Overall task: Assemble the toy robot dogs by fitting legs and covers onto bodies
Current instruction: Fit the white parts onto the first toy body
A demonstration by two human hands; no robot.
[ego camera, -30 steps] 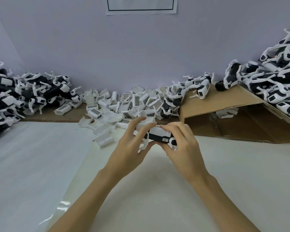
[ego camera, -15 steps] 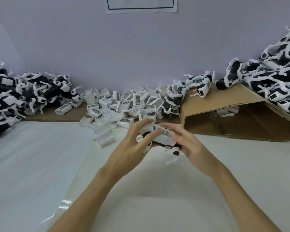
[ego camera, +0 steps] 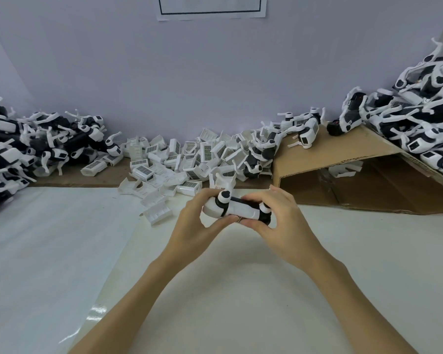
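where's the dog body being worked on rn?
Head view, centre: the toy dog body is held above the white table between the left hand and right hand, just in front of the loose white covers pile.

A pale surface (ego camera: 343, 251) fills the foreground, with a glossy white sheet (ego camera: 49, 251) laid over its left part. A bent cardboard (ego camera: 343, 154) sheet stands tent-like at the surface's far right. Behind rises a lilac wall (ego camera: 189, 72), with a black-bordered paper (ego camera: 211, 7) stuck high at its middle.
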